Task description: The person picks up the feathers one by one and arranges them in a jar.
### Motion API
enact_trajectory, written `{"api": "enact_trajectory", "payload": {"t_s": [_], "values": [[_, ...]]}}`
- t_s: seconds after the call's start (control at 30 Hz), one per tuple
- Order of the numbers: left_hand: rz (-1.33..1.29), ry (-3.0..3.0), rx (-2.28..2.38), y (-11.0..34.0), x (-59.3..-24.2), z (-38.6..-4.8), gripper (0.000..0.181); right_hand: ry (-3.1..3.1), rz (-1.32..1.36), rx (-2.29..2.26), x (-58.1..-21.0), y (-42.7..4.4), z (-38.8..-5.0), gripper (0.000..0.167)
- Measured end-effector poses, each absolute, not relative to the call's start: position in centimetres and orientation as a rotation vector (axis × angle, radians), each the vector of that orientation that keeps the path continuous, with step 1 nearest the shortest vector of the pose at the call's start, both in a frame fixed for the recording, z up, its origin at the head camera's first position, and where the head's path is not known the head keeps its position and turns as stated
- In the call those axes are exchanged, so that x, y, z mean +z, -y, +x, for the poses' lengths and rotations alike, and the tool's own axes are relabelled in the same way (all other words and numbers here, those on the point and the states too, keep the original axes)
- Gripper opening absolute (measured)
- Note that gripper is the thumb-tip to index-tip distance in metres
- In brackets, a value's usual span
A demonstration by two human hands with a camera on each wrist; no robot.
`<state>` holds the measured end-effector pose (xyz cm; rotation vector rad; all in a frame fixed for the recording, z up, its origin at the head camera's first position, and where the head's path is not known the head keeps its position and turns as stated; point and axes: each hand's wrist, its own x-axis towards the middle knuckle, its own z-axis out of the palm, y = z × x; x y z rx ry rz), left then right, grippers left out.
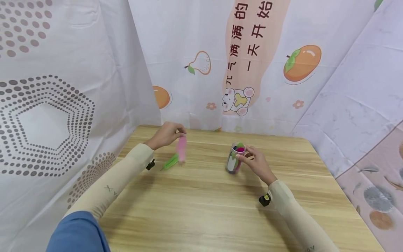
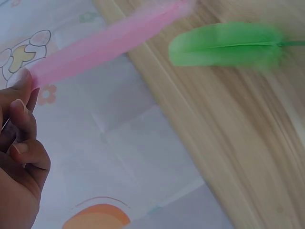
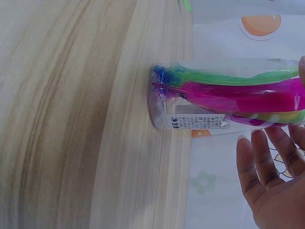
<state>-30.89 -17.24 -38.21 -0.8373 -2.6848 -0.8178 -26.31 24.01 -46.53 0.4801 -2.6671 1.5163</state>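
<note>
My left hand (image 1: 168, 134) pinches a pink feather (image 1: 181, 148) by one end between thumb and finger, so it hangs above the table. Below it a green feather (image 2: 228, 44) lies on the wood, apart from the hand. My right hand (image 1: 259, 163) holds a clear jar (image 3: 159, 107) near its rim, thumb on one side and fingers on the other. The jar stands on the tabletop, open at the top. Inside are a magenta feather (image 3: 248, 98), green ones and some blue; a printed label shows on its side.
A wood-grain table (image 1: 189, 203) spans the view. Printed cloth (image 1: 189, 101) hangs along its back edge, with more cloth (image 1: 116, 80) at the left and right sides. Both wrists carry small dark devices close to the tabletop.
</note>
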Motion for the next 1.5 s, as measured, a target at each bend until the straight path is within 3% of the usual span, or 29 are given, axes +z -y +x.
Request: {"api": "enact_trajectory", "payload": {"t_s": [0.73,1.5], "values": [[-0.880,2.567,-0.809,14.4,-35.3,-30.8,0.004,2.654,0.476,1.529,-46.4,-23.9,-26.2,0.065],[-0.998,2.433,-0.852,8.6,-31.6,-31.2,0.006,2.649,0.469,1.517,-46.3,-23.9,-26.1,0.071]]}}
